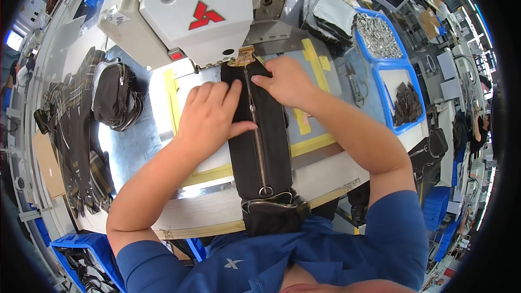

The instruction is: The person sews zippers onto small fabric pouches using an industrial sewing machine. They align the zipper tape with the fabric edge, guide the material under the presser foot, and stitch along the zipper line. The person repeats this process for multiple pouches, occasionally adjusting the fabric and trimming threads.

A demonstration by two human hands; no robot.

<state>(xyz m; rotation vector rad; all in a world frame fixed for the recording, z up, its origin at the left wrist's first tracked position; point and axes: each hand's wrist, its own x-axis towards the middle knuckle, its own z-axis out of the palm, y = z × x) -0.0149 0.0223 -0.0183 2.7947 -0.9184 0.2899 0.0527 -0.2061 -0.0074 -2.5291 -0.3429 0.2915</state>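
Observation:
A long black fabric bag panel with a metal zipper down its middle runs from under the white sewing machine head toward my body. Its far end lies beneath the brass-coloured clamp. My left hand rests flat on the panel's left side, fingers stretched and thumb touching beside the zipper. At the upper right edge, my right hand pinches the fabric, thumb on top and fingers partly hidden. A black pouch part with a curved zipper hangs at the near end, over the table edge.
Black pouches and plaid fabric strips lie on the left. Blue trays hold metal hardware and dark small pieces at right. Snips lie beside them. A blue crate stands lower left.

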